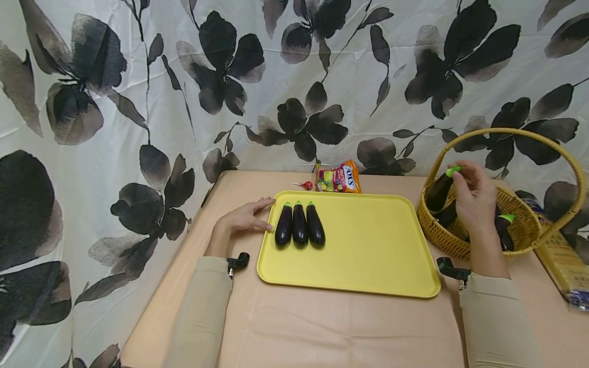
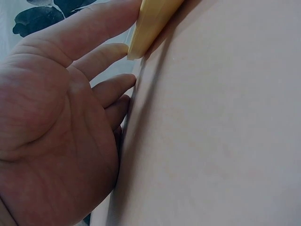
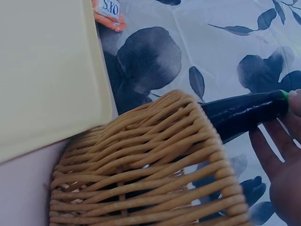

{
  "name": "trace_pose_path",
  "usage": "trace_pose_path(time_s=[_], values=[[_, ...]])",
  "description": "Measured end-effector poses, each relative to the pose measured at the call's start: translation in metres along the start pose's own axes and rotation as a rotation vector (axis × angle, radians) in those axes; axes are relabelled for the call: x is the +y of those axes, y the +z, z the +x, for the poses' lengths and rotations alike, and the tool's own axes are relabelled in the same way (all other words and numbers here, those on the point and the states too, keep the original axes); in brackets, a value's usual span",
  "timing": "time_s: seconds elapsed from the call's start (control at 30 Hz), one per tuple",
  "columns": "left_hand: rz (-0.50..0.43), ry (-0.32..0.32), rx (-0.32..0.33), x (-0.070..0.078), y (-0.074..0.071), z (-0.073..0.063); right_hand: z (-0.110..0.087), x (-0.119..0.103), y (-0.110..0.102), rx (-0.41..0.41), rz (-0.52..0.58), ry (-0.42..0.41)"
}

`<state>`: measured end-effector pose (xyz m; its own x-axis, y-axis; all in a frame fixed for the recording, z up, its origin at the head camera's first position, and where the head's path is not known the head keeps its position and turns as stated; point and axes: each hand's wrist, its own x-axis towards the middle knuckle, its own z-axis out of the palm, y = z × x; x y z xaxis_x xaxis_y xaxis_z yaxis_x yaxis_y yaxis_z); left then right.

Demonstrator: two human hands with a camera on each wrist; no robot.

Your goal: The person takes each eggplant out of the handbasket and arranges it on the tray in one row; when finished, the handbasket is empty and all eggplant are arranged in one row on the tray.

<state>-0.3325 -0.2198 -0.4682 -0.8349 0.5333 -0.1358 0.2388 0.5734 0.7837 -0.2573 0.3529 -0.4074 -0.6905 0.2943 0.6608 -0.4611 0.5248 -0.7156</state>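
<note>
My right hand (image 1: 476,194) pinches an eggplant (image 1: 438,193) by its green stem end, over the left part of a wicker basket (image 1: 524,217). In the right wrist view the dark eggplant (image 3: 247,113) slants past the basket rim (image 3: 207,122), its lower end hidden. Other eggplants lie in the basket, one with a green cap (image 1: 504,235) at the right. Three eggplants (image 1: 300,227) stand side by side on the left of a yellow tray (image 1: 363,255). My left hand (image 1: 244,217) touches the tray's left edge with fingers extended; the left wrist view shows its palm (image 2: 61,127).
Behind the tray lie an orange candy bag (image 1: 338,178) and a red lollipop (image 1: 307,185). A yellow package (image 1: 563,266) lies right of the basket, whose handle (image 1: 511,132) arches high. A floral curtain (image 1: 257,92) hangs behind the table.
</note>
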Motion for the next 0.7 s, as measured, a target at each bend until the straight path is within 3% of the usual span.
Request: trace_pose_path(time_s=[0.23, 0.4, 0.5, 0.7], values=[[0.007, -0.008, -0.002, 0.001, 0.000, 0.000, 0.005, -0.009, 0.001, 0.095, 0.027, -0.097], [0.015, -0.019, -0.005, 0.001, 0.000, -0.001, 0.004, -0.035, 0.004, 0.174, 0.049, -0.139], [0.022, -0.022, -0.004, 0.000, 0.000, -0.001, 0.003, -0.046, 0.006, 0.189, 0.047, -0.117], [0.006, -0.011, -0.004, 0.001, -0.001, -0.001, 0.003, -0.041, 0.006, 0.129, 0.083, -0.039]])
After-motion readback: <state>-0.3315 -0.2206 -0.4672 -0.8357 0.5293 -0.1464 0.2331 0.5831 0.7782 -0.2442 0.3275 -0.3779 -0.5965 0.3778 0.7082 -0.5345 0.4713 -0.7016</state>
